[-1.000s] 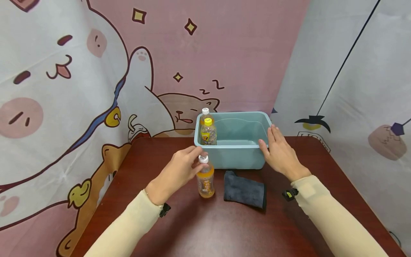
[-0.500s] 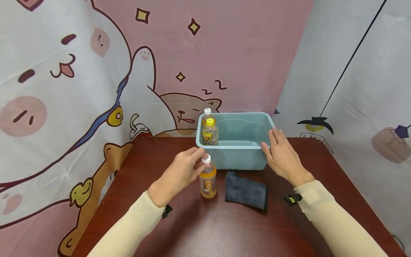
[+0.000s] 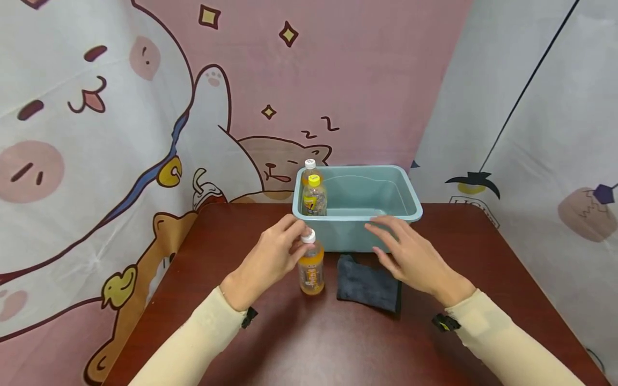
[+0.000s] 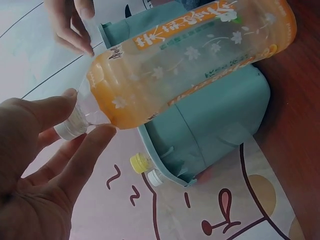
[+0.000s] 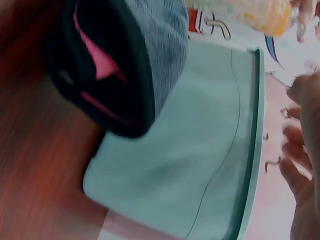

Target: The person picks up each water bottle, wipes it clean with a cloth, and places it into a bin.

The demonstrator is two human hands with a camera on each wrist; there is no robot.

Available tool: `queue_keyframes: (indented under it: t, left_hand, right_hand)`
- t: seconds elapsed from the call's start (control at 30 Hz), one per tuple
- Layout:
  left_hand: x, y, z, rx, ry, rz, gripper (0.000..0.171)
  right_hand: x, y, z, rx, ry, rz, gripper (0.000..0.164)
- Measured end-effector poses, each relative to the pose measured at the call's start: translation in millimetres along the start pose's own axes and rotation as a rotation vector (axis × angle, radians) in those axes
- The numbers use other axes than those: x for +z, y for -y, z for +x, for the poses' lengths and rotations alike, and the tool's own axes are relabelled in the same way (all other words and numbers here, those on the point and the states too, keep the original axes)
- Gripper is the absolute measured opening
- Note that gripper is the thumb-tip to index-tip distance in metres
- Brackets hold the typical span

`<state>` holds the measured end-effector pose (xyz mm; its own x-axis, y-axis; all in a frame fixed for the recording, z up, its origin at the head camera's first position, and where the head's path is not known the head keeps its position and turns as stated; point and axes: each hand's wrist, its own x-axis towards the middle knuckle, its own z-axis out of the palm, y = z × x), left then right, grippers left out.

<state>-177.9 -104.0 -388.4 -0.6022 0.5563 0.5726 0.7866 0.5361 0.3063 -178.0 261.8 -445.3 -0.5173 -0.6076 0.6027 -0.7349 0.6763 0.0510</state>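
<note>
In the head view my left hand (image 3: 275, 244) pinches the white cap (image 3: 308, 236) of a clear plastic bottle (image 3: 311, 273) with an orange label. The left wrist view shows thumb and fingers around that cap, with the bottle (image 4: 190, 60) standing in front of the tub. My right hand (image 3: 415, 254) is held in the air before the tub, fingers spread and slightly bent, holding nothing. Below it lies a folded dark grey cloth (image 3: 368, 284). The light blue plastic tub (image 3: 357, 235) stands behind the bottle and cloth.
Inside the tub's left end stand a bottle with a yellow cap (image 3: 314, 195) and another with a white cap (image 3: 310, 167). All of it rests on a dark red-brown table (image 3: 232, 338). A cartoon-printed curtain (image 3: 376, 80) hangs behind.
My right hand has left the tub's right rim and moved left, toward the bottle. The left hand keeps its pinch on the cap, and the bottle stays where it was.
</note>
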Motion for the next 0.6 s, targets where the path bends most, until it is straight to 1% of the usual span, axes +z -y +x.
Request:
queue_keyframes:
  t: [0.07,0.13,0.2,0.3,0.37,0.47,0.6]
  left_hand:
    - [-0.3,-0.3,-0.4,0.004,-0.007,0.003,0.030]
    - [-0.6,-0.5,-0.6,0.010,-0.013,0.006,0.030]
    - [-1.0,-0.9,-1.0,0.015,-0.015,0.004,0.029]
    - [-1.3,-0.5,-1.8,0.027,-0.019,-0.008,0.028]
    - [-1.3,0.4,-2.4,0.035,-0.022,-0.019,0.027]
    - [-0.9,2.4,-2.9,0.039,-0.027,-0.034,0.028]
    - [-1.0,3.0,-2.8,0.026,-0.021,-0.053,0.030]
  right_hand:
    - [2,9,1,-0.054,0.067,0.034,0.048]
    - [7,17,1,-0.064,0.145,0.066,0.050]
    - [15,25,-1,-0.028,0.239,0.075,0.056]
    - [29,33,-9,0.050,0.380,0.057,0.061]
    - [37,37,-14,0.092,0.452,0.044,0.063]
    - [47,40,-20,0.133,0.499,0.045,0.063]
    - [54,42,-22,0.166,0.490,0.083,0.059]
